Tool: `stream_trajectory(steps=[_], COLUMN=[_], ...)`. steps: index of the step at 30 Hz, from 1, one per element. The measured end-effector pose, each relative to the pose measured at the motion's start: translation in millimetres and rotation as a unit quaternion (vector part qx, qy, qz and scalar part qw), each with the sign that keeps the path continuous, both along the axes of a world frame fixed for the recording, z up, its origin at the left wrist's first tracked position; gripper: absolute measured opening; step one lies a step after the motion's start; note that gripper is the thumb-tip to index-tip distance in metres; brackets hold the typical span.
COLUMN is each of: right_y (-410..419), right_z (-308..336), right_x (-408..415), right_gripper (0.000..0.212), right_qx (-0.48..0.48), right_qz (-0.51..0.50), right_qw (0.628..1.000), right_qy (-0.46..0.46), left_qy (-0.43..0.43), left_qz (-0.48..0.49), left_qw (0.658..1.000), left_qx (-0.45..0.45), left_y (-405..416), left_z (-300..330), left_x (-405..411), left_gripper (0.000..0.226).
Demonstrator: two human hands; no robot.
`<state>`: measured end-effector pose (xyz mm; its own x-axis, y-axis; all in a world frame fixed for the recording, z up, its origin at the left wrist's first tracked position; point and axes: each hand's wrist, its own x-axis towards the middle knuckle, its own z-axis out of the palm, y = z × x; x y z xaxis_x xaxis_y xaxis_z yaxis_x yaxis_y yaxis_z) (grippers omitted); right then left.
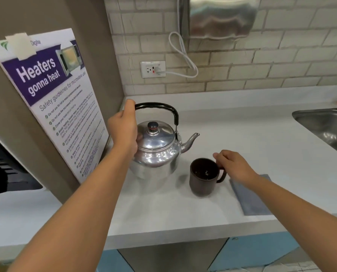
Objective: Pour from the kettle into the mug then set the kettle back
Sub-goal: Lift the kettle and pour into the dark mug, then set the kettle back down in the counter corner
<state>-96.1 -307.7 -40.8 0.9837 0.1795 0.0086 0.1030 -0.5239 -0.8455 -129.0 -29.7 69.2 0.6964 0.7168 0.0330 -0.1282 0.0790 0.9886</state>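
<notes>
A shiny metal kettle (155, 152) with a black arched handle stands upright on the white counter (242, 134), its spout pointing right. My left hand (123, 128) grips the left end of that handle. To the kettle's right sits a dark brown mug (203, 178), upright, with a little dark content in the bottom. My right hand (232, 165) rests at the mug's handle, fingers curled around it; the handle is partly hidden by the hand.
A grey cloth (250, 199) lies right of the mug near the counter's front edge. A steel sink (326, 126) is at the far right. A microwave safety poster (51, 99) covers the left wall. A wall socket (153, 69) with a white cable sits on the tiled backsplash.
</notes>
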Motion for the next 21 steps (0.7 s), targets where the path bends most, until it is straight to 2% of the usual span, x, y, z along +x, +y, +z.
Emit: stream_trajectory(steps=[8, 13, 16, 21], right_y=[59, 103, 116, 137], right_z=[86, 87, 72, 51], right_x=[78, 129, 152, 180], right_gripper=[0.038, 0.038, 0.045, 0.045], right_qx=[0.109, -0.029, -0.095, -0.091], right_qz=[0.036, 0.052, 0.049, 0.147], right_qw=[0.991, 0.986, 0.979, 0.97], right_qy=[-0.067, -0.156, -0.176, -0.17], left_qy=[0.001, 0.012, 0.0, 0.025], left_qz=[-0.012, -0.004, -0.004, 0.006], left_qw=[0.999, 0.998, 0.998, 0.999], left_qx=[-0.031, -0.06, -0.062, -0.031], left_y=[14, 27, 37, 45], left_z=[4, -17, -34, -63], left_x=[77, 127, 153, 179], left_gripper=[0.04, 0.042, 0.049, 0.05])
